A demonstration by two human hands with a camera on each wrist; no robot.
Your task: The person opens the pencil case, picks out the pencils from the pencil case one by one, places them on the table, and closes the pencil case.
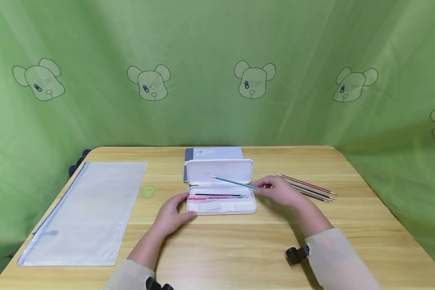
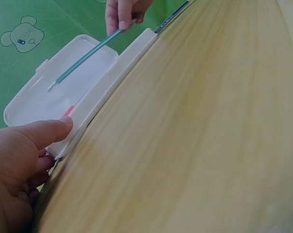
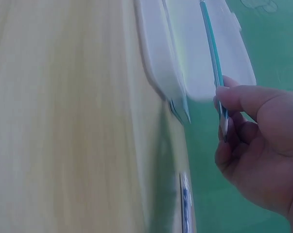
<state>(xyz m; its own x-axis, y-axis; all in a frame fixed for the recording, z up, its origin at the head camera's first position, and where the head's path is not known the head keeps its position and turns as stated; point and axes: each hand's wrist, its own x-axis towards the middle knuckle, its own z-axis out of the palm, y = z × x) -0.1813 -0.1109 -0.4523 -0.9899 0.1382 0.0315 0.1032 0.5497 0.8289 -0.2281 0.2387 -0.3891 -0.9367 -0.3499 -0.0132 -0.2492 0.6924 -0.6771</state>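
Note:
An open white pencil case (image 1: 244,206) lies mid-table, its lid (image 1: 199,171) raised at the back. Inside are a dark pencil (image 1: 217,195), a pink one (image 1: 206,198) and a white block (image 1: 209,206). My left hand (image 1: 171,215) grips the case's left end, thumb at the front edge; the left wrist view shows the thumb on the case wall (image 2: 95,97). My right hand (image 1: 280,191) pinches a teal pencil (image 1: 235,182) near its sharpened end, above the case's right side. In the right wrist view the teal pencil (image 3: 213,53) slants up from the fingers.
Several pencils (image 1: 308,184) lie right of the case. A blue-grey book (image 1: 217,153) is behind the lid. Left of the case are a green ring (image 1: 148,192) and a translucent zip pouch (image 1: 90,213). A green curtain (image 1: 203,117) hangs behind the table.

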